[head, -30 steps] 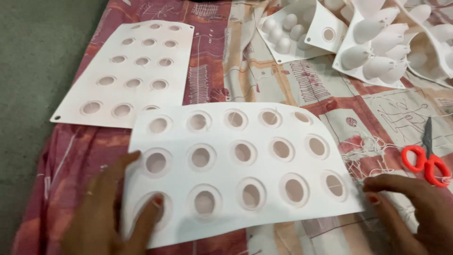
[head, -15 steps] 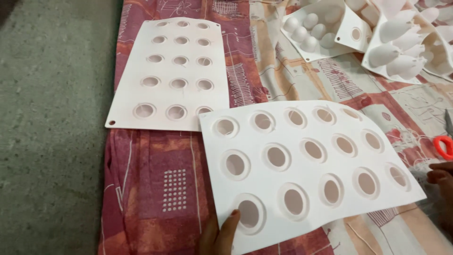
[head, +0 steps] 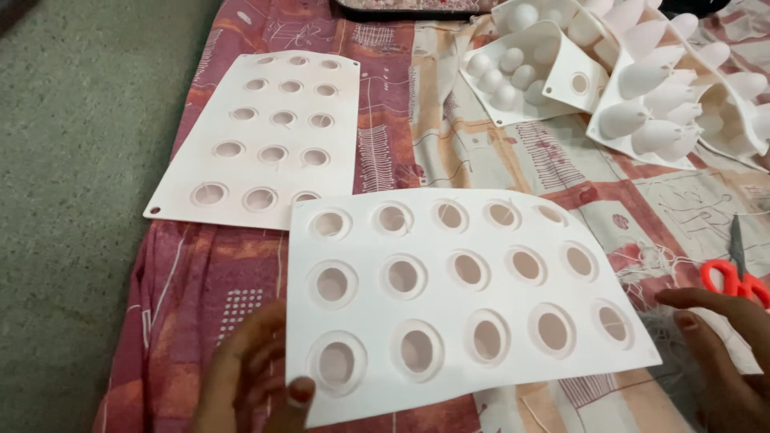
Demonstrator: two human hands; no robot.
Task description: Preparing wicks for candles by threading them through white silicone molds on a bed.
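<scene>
While the left hand grips the white mould sheet, the right hand rests released.

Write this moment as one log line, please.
left hand: grips white holed sheet corner | right hand: beside sheet, near orange scissors

White flat mould sheet with fifteen round holes, lying on patterned cloth, near edge slightly lifted
</scene>
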